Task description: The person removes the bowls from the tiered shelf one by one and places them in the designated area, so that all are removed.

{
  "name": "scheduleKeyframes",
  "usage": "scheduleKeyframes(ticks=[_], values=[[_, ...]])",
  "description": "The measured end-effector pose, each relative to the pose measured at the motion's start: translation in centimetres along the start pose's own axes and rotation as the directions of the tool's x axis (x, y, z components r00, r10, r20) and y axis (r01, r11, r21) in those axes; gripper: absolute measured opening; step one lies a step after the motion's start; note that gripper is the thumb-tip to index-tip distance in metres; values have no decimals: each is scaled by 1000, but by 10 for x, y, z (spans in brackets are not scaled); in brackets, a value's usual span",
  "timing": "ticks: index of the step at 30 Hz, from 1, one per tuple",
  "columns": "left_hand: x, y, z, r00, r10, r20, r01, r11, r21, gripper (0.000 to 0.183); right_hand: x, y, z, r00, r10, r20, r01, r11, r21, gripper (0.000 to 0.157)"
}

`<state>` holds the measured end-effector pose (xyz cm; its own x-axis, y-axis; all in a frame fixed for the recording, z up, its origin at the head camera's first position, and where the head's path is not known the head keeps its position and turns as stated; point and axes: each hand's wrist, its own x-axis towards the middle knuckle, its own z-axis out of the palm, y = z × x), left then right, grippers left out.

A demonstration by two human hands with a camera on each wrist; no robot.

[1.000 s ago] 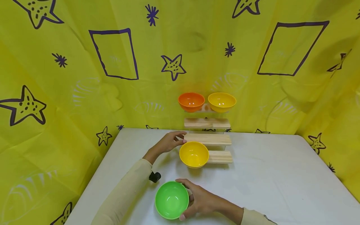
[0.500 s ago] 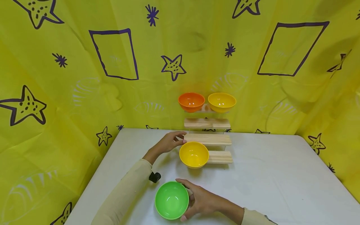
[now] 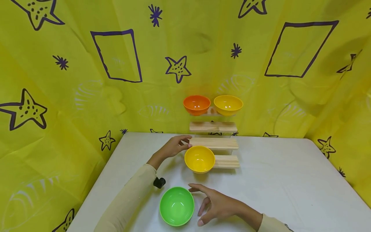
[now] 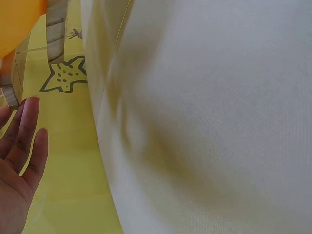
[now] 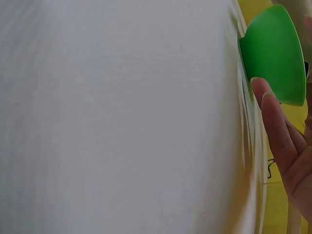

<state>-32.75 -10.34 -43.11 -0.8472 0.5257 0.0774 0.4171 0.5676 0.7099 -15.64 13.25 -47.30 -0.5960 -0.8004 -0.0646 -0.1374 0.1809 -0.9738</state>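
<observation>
My left hand (image 3: 173,146) is at the left end of a wooden stepped rack (image 3: 214,143), thumb and fingers holding the end of one plank. Close by its thumb, a yellow bowl (image 3: 200,159) sits on the left of the lowest step, covering part of it. A green bowl (image 3: 177,206) stands upright on the white table, nearer to me. Just right of it is my right hand (image 3: 218,203), thumb and fingers spread apart and holding nothing. In the right wrist view, fingertips overlap the lower side of the green bowl (image 5: 275,56).
On the top step stand an orange bowl (image 3: 197,105) and, to its right, another yellow bowl (image 3: 228,105). A yellow patterned curtain (image 3: 185,42) encloses the white table (image 3: 284,180) at the back and sides. A small black object (image 3: 159,182) shows by my left wrist.
My right hand has let go of the green bowl and drawn back to the right, its fingers opening. The bowl stays in place, and my left hand has not moved.
</observation>
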Motion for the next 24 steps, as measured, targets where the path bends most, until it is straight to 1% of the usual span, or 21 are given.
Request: scheduleKeyframes(ticks=[5, 11, 17, 20, 22, 24], values=[[0, 1, 0, 1000, 2, -1, -2, 1000, -2, 49, -12, 2, -11, 1000, -8, -2, 8, 1000, -28, 95], [0, 1, 1, 1000, -5, -5, 5, 1000, -3, 49, -29, 4, -24, 1000, -7, -18, 7, 1000, 12, 90], [0, 1, 0, 1000, -13, 2, 13, 1000, -8, 50, -45, 8, -40, 998, -12, -56, 13, 1000, 21, 81], [0, 1, 0, 1000, -12, 6, 12, 1000, -9, 50, -52, 8, -47, 996, -38, -79, 40, 999, 29, 75], [0, 1, 0, 1000, -8, 8, 8, 1000, -9, 50, -56, 7, -52, 992, -74, -99, 77, 997, 26, 71], [-1, 1, 0, 1000, -4, 6, 4, 1000, -7, 49, -60, 6, -57, 985, -114, -129, 115, 993, 0, 68]])
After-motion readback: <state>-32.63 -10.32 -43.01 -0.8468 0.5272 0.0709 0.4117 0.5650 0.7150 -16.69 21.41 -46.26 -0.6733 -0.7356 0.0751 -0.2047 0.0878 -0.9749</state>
